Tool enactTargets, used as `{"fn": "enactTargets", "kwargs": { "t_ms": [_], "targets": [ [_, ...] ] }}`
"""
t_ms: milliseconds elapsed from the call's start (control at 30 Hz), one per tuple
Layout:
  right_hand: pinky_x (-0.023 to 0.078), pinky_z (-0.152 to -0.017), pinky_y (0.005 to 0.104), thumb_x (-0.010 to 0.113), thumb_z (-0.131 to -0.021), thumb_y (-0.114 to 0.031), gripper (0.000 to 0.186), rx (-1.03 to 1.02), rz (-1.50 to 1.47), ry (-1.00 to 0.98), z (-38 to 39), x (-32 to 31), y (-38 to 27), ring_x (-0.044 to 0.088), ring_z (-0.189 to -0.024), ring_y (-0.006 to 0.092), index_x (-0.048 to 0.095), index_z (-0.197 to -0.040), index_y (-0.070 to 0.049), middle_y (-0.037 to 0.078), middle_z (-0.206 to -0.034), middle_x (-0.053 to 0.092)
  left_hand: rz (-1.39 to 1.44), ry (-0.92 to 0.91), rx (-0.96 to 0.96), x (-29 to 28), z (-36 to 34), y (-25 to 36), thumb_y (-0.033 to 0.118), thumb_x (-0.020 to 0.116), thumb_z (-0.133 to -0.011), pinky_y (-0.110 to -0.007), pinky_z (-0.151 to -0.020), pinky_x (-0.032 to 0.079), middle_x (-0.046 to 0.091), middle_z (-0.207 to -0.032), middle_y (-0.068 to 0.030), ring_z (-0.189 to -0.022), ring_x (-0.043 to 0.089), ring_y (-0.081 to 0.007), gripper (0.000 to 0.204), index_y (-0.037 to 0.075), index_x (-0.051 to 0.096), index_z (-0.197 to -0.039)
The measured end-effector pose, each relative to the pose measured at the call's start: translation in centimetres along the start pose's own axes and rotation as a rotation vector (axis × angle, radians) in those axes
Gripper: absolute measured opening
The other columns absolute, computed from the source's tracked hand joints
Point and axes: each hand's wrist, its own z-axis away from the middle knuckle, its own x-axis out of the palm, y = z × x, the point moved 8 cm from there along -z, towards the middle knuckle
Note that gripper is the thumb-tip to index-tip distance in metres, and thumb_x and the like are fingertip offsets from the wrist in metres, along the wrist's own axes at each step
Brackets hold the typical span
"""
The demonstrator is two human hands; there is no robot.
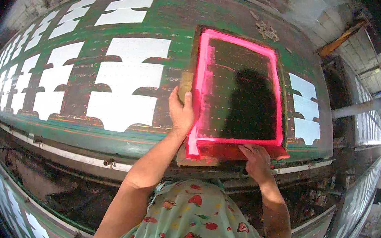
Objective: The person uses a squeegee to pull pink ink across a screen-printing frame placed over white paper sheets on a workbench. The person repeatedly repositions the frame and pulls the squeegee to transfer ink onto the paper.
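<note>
Table (head view) (179,29): long, streaked green and brown, bearing rows of white cut-out pieces (127,77).
Screen frame (275,81): pink-bordered, lying on table, just right of left grip, directly beyond right.
Left hand (182,111): grasping wooden strip (185,83) at frame's left edge.
Right hand (258,163): fingers on frame's near edge; cannot tell whether clenched.
</note>
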Motion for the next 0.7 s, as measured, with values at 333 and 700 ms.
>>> {"fn": "enactTargets", "kwargs": {
  "t_ms": [333, 700],
  "targets": [
    [0.057, -0.099, 0.0507, 0.063, -0.087, 0.0, 0.049, -0.006, -0.001, 0.088, -15.1, 2.5, 8.7, 0.071, -0.115, 0.0369, 0.075, -0.133, -0.012, 0.012, -0.124, 0.074, 0.048, -0.003, -0.092, 0.1, 0.0, 0.0, 0.026, 0.062, -0.114, -0.044, -0.121, 0.043, 0.059, -0.148, -0.0255, -0.141, 0.057, -0.0341, 0.055, -0.009, 0.05, -0.155],
    [0.057, -0.098, 0.0514, 0.066, -0.085, 0.004, 0.051, -0.125, 0.062, 0.208, -35.6, 3.4, 20.0, 0.071, -0.114, 0.0356, 0.076, -0.132, -0.013, 0.013, -0.117, 0.073, -0.188, 0.157, -0.066, -1.1, 0.5, 1.2, 0.03, 0.061, -0.115, -0.045, -0.118, 0.047, 0.063, -0.147, -0.0245, -0.137, 0.061, -0.034, 0.051, -0.008, 0.06, -0.149]
  ]
}}
